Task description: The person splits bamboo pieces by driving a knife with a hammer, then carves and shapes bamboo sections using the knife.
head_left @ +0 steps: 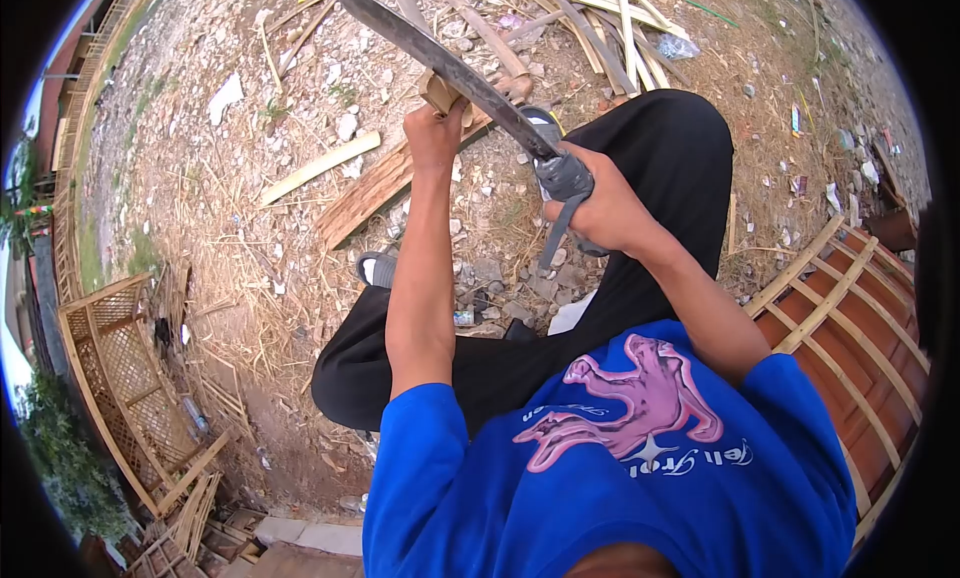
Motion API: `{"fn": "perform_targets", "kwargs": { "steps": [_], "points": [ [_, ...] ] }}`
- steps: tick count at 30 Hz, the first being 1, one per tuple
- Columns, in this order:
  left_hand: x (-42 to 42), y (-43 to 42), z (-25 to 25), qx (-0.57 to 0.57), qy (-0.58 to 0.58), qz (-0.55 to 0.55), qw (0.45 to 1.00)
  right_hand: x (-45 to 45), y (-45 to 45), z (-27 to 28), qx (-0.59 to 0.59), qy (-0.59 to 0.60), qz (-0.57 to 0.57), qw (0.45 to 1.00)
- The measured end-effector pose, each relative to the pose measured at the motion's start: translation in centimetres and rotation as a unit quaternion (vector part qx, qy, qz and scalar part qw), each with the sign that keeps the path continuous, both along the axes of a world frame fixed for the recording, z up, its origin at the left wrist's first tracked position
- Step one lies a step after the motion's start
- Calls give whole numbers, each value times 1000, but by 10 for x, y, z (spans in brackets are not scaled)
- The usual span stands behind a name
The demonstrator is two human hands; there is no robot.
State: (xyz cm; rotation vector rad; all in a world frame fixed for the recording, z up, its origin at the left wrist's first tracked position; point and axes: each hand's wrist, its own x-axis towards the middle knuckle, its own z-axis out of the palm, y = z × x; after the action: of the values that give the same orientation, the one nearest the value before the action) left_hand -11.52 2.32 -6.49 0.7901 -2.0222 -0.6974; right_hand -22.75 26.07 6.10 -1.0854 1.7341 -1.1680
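Observation:
My right hand point(600, 203) is wrapped round the handle of a machete point(440, 60). The handle is bound in dark material, with a loose strip point(558, 236) hanging from it. The long dark blade slants up and left, passing just over my left hand point(436, 136). That hand is closed on a short piece of wood point(437, 92), whose cut end shows above the fist; the blade hides part of it, and I cannot tell if they touch. Below the left hand, a thick rough plank point(365, 193) lies on the ground between my feet.
A pale slat point(320, 168) lies left of the plank. Sticks and planks point(600, 28) are heaped ahead. Lattice panels point(130, 378) stand at left. Behind my right elbow is a slatted wooden frame point(830, 303) over reddish-brown panels. Stones and wood chips litter the ground.

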Motion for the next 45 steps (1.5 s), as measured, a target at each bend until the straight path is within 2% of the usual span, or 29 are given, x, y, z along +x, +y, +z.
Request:
{"fn": "perform_targets", "kwargs": {
  "steps": [3,6,9,13,16,19,22,25,28,31,34,36,40,42,45],
  "points": [
    [-2,4,-1,-8,11,-2,1000,2,5,7,-8,99,-41,994],
    [3,7,-3,-13,12,12,1000,2,2,-5,-16,-22,20,999],
    [-1,5,-4,5,-6,15,1000,7,1,0,-14,81,-59,995],
    [0,1,-4,-11,3,19,1000,2,-5,3,3,-55,4,998],
    [-3,4,1,2,-8,17,1000,0,-2,4,20,51,-44,998],
    [-2,2,-2,6,18,23,1000,-2,-7,-2,6,-42,26,999],
    [1,2,2,-9,-28,25,999,3,-5,3,16,89,-40,995],
    [0,-3,-4,-23,15,26,999,3,-9,-5,-18,26,-12,999],
    [1,-2,-1,5,-8,25,1000,3,-11,-1,-9,96,-31,995],
    [3,-5,1,20,-7,35,999,6,-17,0,-39,39,-16,998],
    [-4,-6,10,6,-5,35,999,1,-19,-5,-33,144,-40,988],
    [-2,-5,5,-3,24,26,999,-1,-25,2,-39,109,-21,993],
    [2,-8,2,22,-27,44,998,-2,-28,6,-12,51,-12,999],
    [-5,-7,9,30,14,38,999,-9,-31,-2,-51,95,-30,994],
    [-7,-11,15,54,-29,62,996,-6,-36,1,-58,98,-27,993]
  ]
}}
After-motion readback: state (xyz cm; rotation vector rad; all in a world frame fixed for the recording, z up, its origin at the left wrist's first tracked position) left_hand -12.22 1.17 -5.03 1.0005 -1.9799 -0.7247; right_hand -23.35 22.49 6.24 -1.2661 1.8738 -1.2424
